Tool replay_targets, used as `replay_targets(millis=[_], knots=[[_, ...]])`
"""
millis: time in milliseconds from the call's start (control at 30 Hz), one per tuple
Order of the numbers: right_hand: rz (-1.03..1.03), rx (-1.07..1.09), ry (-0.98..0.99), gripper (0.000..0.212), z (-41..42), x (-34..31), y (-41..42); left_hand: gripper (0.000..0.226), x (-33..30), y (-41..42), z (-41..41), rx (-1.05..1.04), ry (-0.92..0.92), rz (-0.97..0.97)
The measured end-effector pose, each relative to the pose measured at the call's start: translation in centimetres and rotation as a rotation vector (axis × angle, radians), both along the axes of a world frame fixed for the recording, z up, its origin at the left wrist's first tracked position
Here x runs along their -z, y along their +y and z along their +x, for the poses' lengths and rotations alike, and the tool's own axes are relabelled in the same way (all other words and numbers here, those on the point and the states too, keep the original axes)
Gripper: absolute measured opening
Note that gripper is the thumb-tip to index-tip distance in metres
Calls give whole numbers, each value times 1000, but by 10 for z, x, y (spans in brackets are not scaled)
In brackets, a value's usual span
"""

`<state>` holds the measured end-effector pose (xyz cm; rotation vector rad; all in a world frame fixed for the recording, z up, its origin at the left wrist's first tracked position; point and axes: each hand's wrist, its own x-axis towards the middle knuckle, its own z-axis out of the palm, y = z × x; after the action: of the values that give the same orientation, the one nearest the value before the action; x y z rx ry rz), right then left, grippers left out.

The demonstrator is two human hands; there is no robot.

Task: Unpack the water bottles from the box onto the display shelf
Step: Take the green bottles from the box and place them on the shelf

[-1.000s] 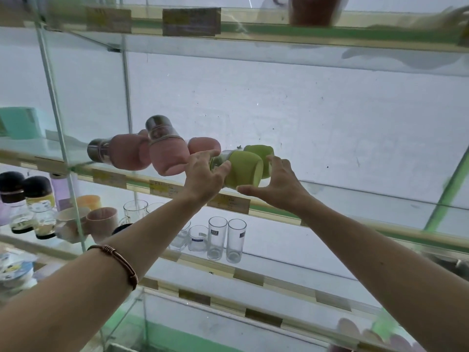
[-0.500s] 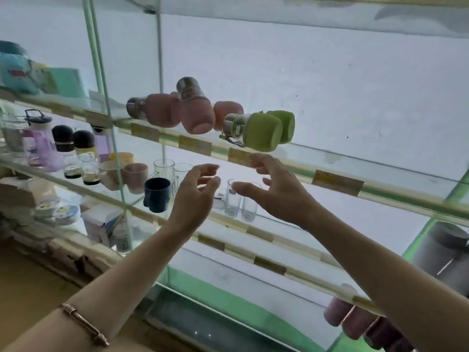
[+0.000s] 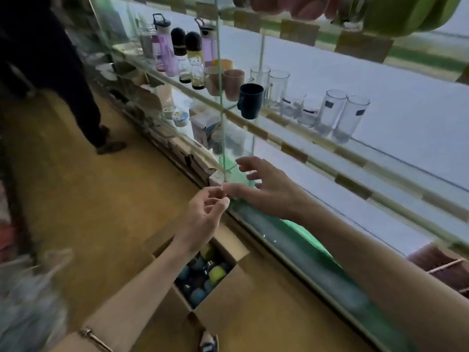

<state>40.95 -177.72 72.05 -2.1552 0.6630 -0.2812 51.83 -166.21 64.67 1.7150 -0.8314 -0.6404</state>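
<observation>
Hands hung empty over the open box [image 3: 229,252]: left hand [image 3: 205,219] loosely curled, right hand [image 3: 264,189] spread wide, thumb tips nearly meeting. Both had dropped from the upper shelf [image 3: 299,31], where the green bottles [image 3: 406,13] now lay released. More bottles [image 3: 205,278] sat in the box beside the glass cabinet's lower edge [image 3: 284,247], with bare floor [image 3: 96,199] to the left.

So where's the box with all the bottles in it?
In the head view the open cardboard box sits on the floor at bottom centre, right beside the glass shelf's base, under the left hand. Yellow and blue bottles show inside.
</observation>
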Motion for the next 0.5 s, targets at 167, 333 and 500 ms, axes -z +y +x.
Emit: replay_targets(millis=[167,333,500], knots=[[58,-92,56,66,40,29,34,14,18,43,41,-84,-41,75],[149,-132,165,69,96,62,44,16,57,68,97,-117,-32,189],[185,-79,331,73,162,115,50,19,111,79,164,-112,48,297]])
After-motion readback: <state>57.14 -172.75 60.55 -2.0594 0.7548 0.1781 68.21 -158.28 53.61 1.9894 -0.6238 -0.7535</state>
